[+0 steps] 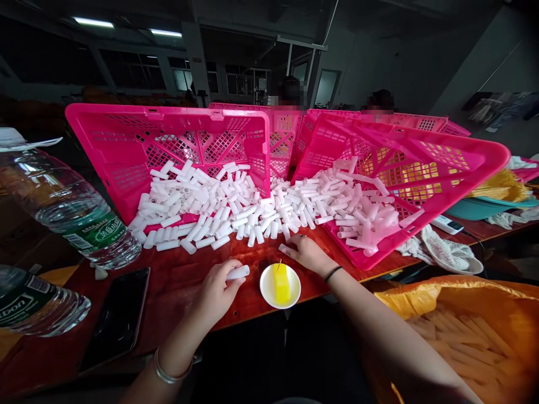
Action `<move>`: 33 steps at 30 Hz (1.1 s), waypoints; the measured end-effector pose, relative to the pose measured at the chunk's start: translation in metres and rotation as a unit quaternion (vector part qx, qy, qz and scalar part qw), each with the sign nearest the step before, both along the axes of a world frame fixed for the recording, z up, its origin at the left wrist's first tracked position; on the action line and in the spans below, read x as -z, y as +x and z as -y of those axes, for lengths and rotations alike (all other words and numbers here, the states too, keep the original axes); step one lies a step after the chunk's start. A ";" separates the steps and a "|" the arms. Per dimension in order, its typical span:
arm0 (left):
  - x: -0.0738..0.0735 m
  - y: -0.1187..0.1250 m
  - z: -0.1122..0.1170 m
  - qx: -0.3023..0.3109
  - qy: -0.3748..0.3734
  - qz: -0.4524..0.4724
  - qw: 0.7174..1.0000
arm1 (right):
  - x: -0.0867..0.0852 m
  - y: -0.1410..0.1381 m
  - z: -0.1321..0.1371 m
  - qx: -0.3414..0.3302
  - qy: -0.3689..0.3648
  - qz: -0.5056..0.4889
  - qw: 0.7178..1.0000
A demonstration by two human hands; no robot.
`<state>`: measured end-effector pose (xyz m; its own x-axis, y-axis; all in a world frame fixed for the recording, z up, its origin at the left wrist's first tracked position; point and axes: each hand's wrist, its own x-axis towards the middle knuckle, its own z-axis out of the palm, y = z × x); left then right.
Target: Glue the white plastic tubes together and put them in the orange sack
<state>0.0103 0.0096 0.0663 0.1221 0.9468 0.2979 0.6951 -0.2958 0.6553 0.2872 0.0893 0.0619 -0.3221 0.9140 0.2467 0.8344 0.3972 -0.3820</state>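
The left hand is pinching one short white plastic tube between thumb and fingers, just to the left of the small round white dish that is sitting at the near edge of the red-brown wooden table. The tube is lying nearly level, its long axis running left to right with the free end pointing right and slightly away, toward the dish's far-left rim; it is sticking out of the hand on the dish side, so this hand is the one nearer to it.

The dish is holding a yellow block with a thin stick standing in it. The right hand is resting palm down beyond the dish and to its right, fingers spread loosely and touching another white tube lying on the table; whether it is gripping that one I cannot tell.

Farther beyond the dish, a loose heap of white tubes is spilling from two tipped pink plastic crates. Left of the dish a black phone is lying flat, and clear water bottles are lying farther left.
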 end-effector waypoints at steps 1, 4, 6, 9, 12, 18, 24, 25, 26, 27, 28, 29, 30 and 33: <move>0.002 0.000 0.003 -0.002 -0.010 0.013 1.000 | -0.001 -0.002 -0.005 0.002 0.003 0.004 1.000; 0.008 0.001 0.008 -0.002 -0.021 0.018 1.000 | -0.004 -0.003 -0.026 0.007 0.016 0.017 1.000; 0.008 0.003 0.010 0.000 -0.021 0.007 1.000 | -0.008 -0.001 -0.037 -0.013 0.020 0.022 0.999; 0.004 0.005 0.016 0.026 -0.037 0.003 0.999 | -0.013 0.005 -0.036 -0.048 0.024 0.008 0.999; 0.001 0.005 0.024 0.064 -0.073 0.019 0.995 | -0.017 0.015 -0.005 -0.045 0.034 -0.025 0.998; 0.011 0.018 0.026 0.159 -0.083 0.039 0.983 | -0.012 0.020 0.088 -0.122 0.023 -0.142 0.982; 0.011 0.048 0.013 0.166 -0.056 0.009 0.984 | 0.009 0.007 0.114 -0.137 0.040 -0.156 0.977; 0.010 0.050 0.012 0.163 -0.060 0.009 0.985 | 0.010 0.006 0.113 -0.152 0.048 -0.156 0.975; 0.010 0.051 0.011 0.160 -0.064 0.010 0.985 | 0.011 0.006 0.113 -0.165 0.052 -0.158 0.972; 0.010 0.051 0.011 0.157 -0.066 0.012 0.985 | 0.010 0.007 0.113 -0.172 0.051 -0.164 0.970; 0.010 0.051 0.011 0.154 -0.067 0.015 0.986 | 0.010 0.007 0.113 -0.176 0.041 -0.175 0.968; 0.011 0.050 0.011 0.152 -0.069 0.019 0.986 | 0.008 0.007 0.113 -0.174 0.022 -0.191 0.966; 0.012 0.050 0.011 0.151 -0.071 0.021 0.986 | 0.007 0.008 0.113 -0.164 -0.003 -0.213 0.963; 0.015 0.048 0.011 0.152 -0.070 0.024 0.986 | 0.005 0.007 0.115 -0.118 -0.066 -0.256 0.957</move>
